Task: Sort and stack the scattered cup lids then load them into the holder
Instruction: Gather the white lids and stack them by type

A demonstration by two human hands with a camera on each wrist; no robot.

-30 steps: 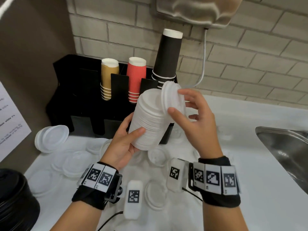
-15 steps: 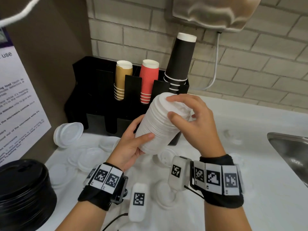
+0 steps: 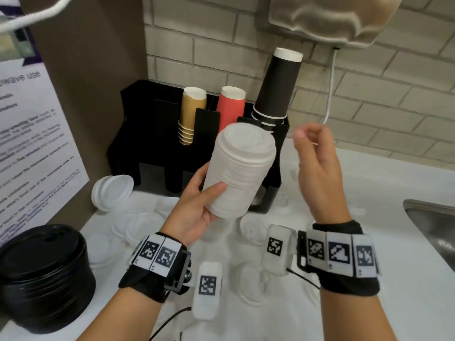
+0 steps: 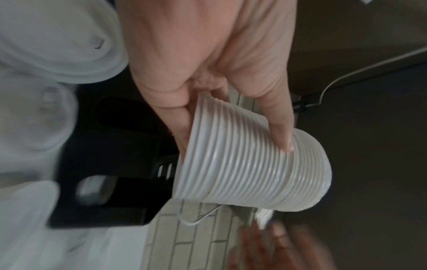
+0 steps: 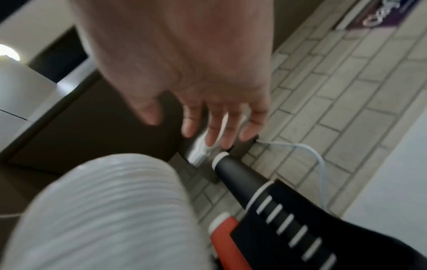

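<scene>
left hand holds the lid stack, right hand free beside it

the left hand (image 3: 194, 205) grips a tall stack of nested white plastic cup lids (image 3: 240, 172), thumb across its front and fingers wrapped behind; the left wrist view shows the thumb (image 4: 275, 117) lying along the ribbed side of the stack (image 4: 249, 169). the stack is tilted, its top leaning away from the person, and is held above the white countertop (image 3: 369, 193), in front of the black plastic cup-and-lid holder (image 3: 157, 134).

the right hand (image 3: 317, 173) is raised just to the right of the stack, not touching it, holding nothing; its fingers (image 5: 215, 126) are loosely bent and apart, blurred in both views.

in the holder stand a stack of tan paper cups (image 3: 190, 114), a stack of red ribbed paper cups (image 3: 230, 107) and a taller stack of black paper cups (image 3: 278, 87), all upside down. loose white lids (image 3: 145, 225) lie scattered on the countertop below the hands, and a short pile of white lids (image 3: 112, 191) leans near the holder's left foot. a stack of black plastic lids (image 3: 41, 274) sits at the lower left. a steel sink (image 3: 433, 222) is at the right edge.
</scene>
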